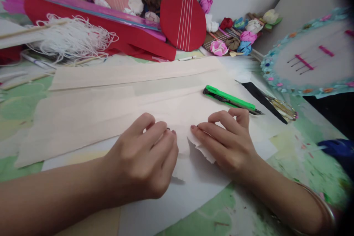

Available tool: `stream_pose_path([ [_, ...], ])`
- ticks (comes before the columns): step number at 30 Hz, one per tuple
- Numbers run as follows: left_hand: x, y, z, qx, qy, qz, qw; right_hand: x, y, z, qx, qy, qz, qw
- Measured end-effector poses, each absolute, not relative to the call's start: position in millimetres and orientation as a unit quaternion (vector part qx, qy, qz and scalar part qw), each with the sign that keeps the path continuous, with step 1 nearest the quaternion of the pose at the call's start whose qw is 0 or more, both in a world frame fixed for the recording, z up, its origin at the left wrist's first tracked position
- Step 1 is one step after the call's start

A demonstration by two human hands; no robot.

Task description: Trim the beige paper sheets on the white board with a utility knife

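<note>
Between and beyond both hands: cream paper (83, 114), long axis left to right over the table (212, 206).
Right hand (235, 143): fingertips pinching torn flap (204, 150).
Left hand (146, 155): fingers closed; paper inside, can't tell.
Nearer hand: right, for the flap.

Soft, even light; faint shadow under hands; upper right corner blacked out.

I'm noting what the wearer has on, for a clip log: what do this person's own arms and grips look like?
No gloves or rings show on the left grip or the right grip. Both forearms are uncovered where visible. The right arm wears a thin, shiny metallic bangle, perhaps more than one. No bracelet shows on the left.
</note>
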State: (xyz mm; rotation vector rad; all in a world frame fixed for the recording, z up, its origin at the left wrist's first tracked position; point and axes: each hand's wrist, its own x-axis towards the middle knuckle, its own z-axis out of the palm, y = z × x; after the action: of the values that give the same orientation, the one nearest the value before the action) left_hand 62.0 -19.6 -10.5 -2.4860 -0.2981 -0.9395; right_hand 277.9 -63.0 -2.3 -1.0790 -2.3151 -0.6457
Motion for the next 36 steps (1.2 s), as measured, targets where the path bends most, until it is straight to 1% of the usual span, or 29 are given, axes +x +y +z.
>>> stream_pose_path([
  [11,61.2,-20.3,-9.3,-0.904,-0.106,-0.353,0.214,280.4,-62.4,-5.5,-0.393,-0.846,-0.241,0.268],
  [14,59.8,-20.2,-6.9,-0.913,-0.096,-0.338,0.209,280.7,-62.6,-6.2,-0.397,-0.841,-0.244,0.274],
  [17,59.7,-19.0,-4.9,-0.92,-0.088,-0.321,0.205,281.1,-62.9,-6.9,-0.407,-0.838,-0.248,0.267],
  [21,62.8,-16.7,-5.1,-0.906,-0.123,-0.335,0.229,281.5,-63.4,-6.3,-0.412,-0.834,-0.257,0.26],
  [26,65.9,-15.0,-7.2,-0.899,-0.169,-0.317,0.249,280.2,-62.9,-6.0,-0.408,-0.832,-0.269,0.264],
  [36,65.4,-15.0,-7.9,-0.902,-0.153,-0.327,0.236,274.7,-55.6,-3.7,-0.42,-0.83,-0.278,0.239],
])
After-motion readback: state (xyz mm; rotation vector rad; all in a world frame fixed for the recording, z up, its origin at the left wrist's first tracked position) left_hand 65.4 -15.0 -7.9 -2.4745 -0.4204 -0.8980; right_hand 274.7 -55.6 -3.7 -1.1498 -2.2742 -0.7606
